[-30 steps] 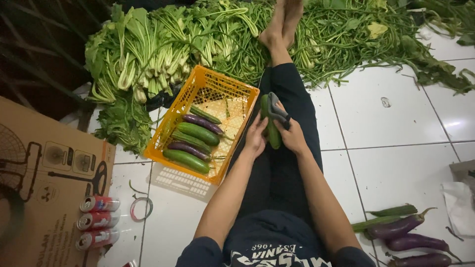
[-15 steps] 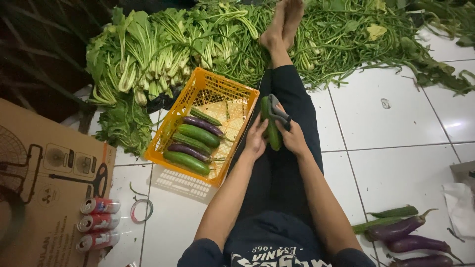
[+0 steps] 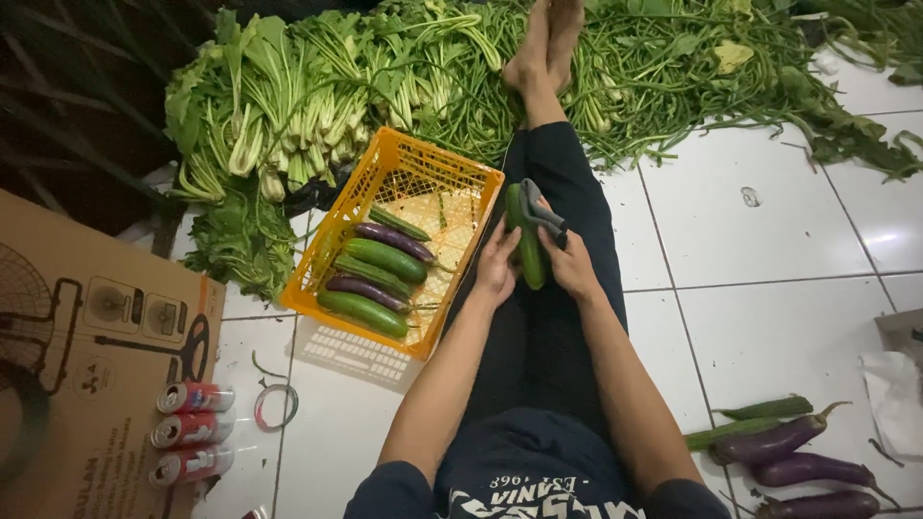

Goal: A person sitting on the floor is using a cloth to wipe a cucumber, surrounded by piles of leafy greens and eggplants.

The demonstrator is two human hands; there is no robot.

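Centrally, over the lap: left hand [image 3: 497,269], fingers curled together against the left side of a green eggplant [image 3: 527,245], which stands nearly upright between both hands above the dark trousers. Right hand [image 3: 573,267], fingers clamped on a grey-handled tool [image 3: 541,213], apparently a small cutter, whose head lies against the eggplant's upper end; its blade is too small to make out.

Just left of the hands: orange plastic crate [image 3: 481,207], lattice-walled, tilted on the white tiled floor [image 3: 769,288]. Contents: three green eggplants [image 3: 385,259] and two purple eggplants [image 3: 394,240], lying side by side at a slant.

Beyond the crate and the bare feet [image 3: 543,48]: heap of leafy greens [image 3: 279,96] with pale stalks at left; pile of long beans [image 3: 673,67] at right.

Lower right, on the tiles: three purple eggplants [image 3: 769,444] and two slender green ones [image 3: 764,408], well apart from the hands. Right edge: crumpled white sheet [image 3: 894,394].

Left edge: brown cardboard carton [image 3: 87,365], flat-sided, printed with a black line drawing of a standing fan. Touching its lower corner: three red-and-silver drink cans [image 3: 192,430], lying on their sides in a stack. Just beside them: a roll of clear tape [image 3: 277,406], flat on the floor.
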